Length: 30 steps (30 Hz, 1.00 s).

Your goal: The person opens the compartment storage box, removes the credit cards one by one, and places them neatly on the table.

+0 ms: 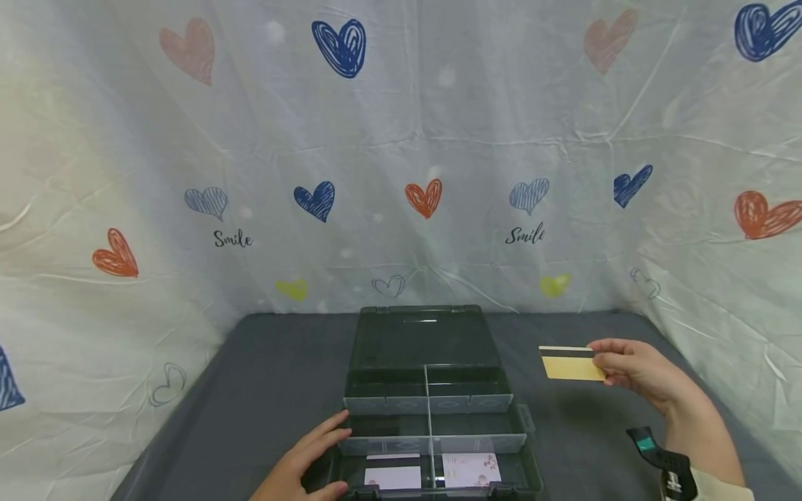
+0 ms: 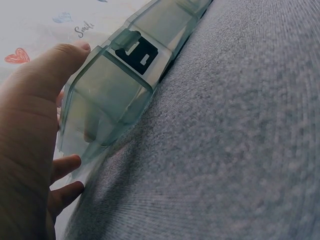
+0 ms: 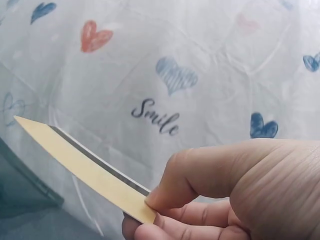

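Observation:
My right hand (image 1: 639,372) pinches a gold-yellow plastic card (image 1: 570,368) with a dark stripe along its upper edge, raised to the right of the box. In the right wrist view the thumb and fingers hold one end of the card (image 3: 95,170). My left hand (image 1: 303,463) rests against the front left corner of a translucent dark green divided box (image 1: 529,459), its fingers fairly straight. The box's lid (image 1: 420,337) is folded back. In the front left compartment lies a white card (image 1: 392,479) with a dark stripe; in the front right, a flower-patterned card (image 1: 470,470).
A dark grey cloth (image 1: 250,390) covers the table. White curtains (image 1: 401,139) printed with hearts hang behind it and on both sides. A black latch (image 2: 137,52) shows on the box's front. The right wrist wears a black strap (image 1: 664,459).

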Each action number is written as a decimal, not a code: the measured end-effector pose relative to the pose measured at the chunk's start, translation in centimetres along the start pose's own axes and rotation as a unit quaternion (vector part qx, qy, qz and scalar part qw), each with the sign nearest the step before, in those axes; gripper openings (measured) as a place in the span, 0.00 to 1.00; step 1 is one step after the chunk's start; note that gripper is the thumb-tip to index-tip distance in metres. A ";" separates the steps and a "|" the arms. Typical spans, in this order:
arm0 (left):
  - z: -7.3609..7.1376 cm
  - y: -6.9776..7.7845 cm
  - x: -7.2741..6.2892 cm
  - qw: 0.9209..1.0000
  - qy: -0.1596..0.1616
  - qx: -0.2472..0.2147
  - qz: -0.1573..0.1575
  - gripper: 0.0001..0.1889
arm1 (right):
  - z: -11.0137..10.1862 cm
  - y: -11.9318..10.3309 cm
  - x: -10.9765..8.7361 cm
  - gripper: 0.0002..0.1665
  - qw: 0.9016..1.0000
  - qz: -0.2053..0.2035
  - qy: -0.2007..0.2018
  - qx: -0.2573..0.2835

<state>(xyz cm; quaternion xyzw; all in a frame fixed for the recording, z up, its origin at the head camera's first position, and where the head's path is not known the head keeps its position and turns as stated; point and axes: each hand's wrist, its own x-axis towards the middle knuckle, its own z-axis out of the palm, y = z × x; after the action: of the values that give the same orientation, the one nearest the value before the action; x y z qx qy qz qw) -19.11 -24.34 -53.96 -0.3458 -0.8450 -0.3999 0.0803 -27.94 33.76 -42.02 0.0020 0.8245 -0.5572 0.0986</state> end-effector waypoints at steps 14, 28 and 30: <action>-0.1 -0.1 0.1 1.000 -0.005 0.000 0.019 0.35 | 0.1 4.0 2.4 0.20 0.998 0.050 -0.039 0.020; -0.1 -0.3 0.1 1.000 -0.003 -0.007 0.020 0.35 | 0.6 6.0 3.1 0.19 0.993 0.062 -0.095 0.025; -0.1 -0.3 0.1 1.000 -0.004 -0.007 0.021 0.35 | 0.8 6.1 3.1 0.20 0.993 0.068 -0.093 0.020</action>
<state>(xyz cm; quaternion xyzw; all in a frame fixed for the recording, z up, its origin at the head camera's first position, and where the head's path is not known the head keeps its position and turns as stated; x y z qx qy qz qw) -19.35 -24.51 -54.00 -0.3659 -0.8350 -0.4026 0.0831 -30.19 34.99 -48.38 0.0081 0.7986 -0.5633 0.2119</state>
